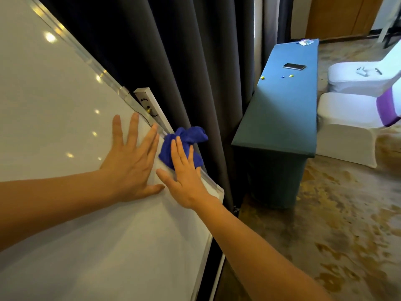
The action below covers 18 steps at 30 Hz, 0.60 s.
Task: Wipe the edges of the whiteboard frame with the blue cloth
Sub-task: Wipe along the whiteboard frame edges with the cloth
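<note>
Blue cloth [183, 144] pressed on the whiteboard frame [208, 181] edge.
Right hand [184, 181], fingers flat and unclenched, pins it near the corner; left hand [130, 164] lies splayed on the whiteboard [54, 116]. The frame runs diagonally; dark curtain [184, 61] hangs just behind.

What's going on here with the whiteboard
A person is cleaning a whiteboard. The right hand presses a blue cloth flat against the frame along the board's edge, close to a corner. The left hand lies open on the board surface beside it, apparently bracing it. Dark curtains hang behind the board, and a green-covered table stands off to the right.
</note>
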Motion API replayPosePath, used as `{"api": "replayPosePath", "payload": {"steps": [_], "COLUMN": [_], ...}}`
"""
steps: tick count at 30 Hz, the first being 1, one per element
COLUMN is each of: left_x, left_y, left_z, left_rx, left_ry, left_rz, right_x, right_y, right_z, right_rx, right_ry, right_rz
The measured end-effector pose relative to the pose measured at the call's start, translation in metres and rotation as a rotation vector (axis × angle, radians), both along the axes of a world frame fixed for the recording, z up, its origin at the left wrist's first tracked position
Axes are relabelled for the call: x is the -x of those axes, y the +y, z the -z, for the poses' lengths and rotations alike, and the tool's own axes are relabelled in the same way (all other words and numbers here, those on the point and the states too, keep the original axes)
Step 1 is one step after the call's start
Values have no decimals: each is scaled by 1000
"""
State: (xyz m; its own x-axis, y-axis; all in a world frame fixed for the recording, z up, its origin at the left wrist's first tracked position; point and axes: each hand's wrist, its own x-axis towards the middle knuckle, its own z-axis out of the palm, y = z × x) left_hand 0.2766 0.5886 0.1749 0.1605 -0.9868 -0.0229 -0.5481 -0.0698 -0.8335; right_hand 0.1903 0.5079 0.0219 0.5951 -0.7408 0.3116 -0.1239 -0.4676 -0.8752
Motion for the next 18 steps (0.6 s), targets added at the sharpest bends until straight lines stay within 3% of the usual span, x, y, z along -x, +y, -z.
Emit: {"api": "replayPosePath", "payload": {"steps": [2, 5, 9, 15, 18], "left_x": [-1, 9, 24, 24, 25], "left_y": [-2, 2, 12, 20, 22], "left_z": [8, 33, 74, 96, 98], "left_rx": [3, -56, -140, -202, -236], "left_ry": [-4, 9, 30, -2, -18], "left_rz": [17, -7, 2, 55, 80], "right_x": [18, 44, 34, 21, 25], "right_y": [-6, -7, 8, 30, 33], "right_z": [38, 97, 105, 97, 119], "right_rx": [-2, -361, -611, -536, -554], "right_ry": [137, 341, 176, -49, -51], "right_rz": [54, 89, 76, 121, 203]}}
